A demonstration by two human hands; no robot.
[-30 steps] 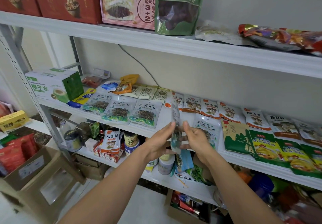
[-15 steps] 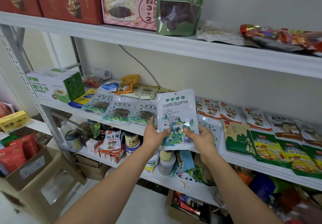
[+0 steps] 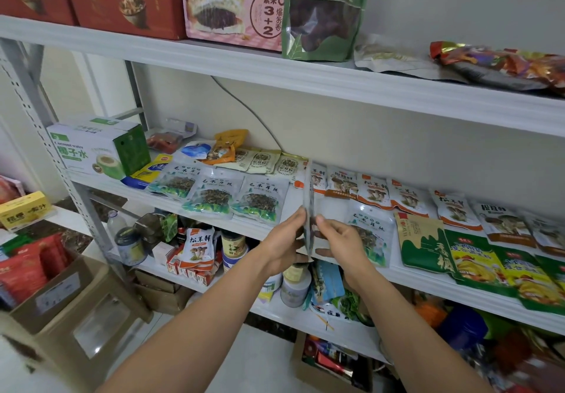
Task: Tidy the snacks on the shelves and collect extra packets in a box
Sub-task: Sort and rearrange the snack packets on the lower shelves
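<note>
I hold a flat fungus snack packet point(image 3: 307, 190) upright and edge-on between both hands, above the front of the middle shelf point(image 3: 422, 282). My left hand point(image 3: 282, 241) presses its left face and my right hand point(image 3: 339, 241) its right face. Three matching green-and-white packets point(image 3: 211, 193) lie in a row on the shelf to the left. One more matching packet point(image 3: 371, 233) lies just right of my right hand. Mushroom packets point(image 3: 373, 190) line the back of the shelf.
An open cardboard box point(image 3: 88, 298) with red packets point(image 3: 27, 267) stands on the floor at the left. A coconut-water carton point(image 3: 94, 148) sits at the shelf's left end. Green and yellow packets point(image 3: 483, 264) fill the right. The lower shelf holds jars point(image 3: 295, 285) and cartons.
Half a second ago the packet faced me with its printed back showing. It has turned edge-on again, held a little lower between both hands.
</note>
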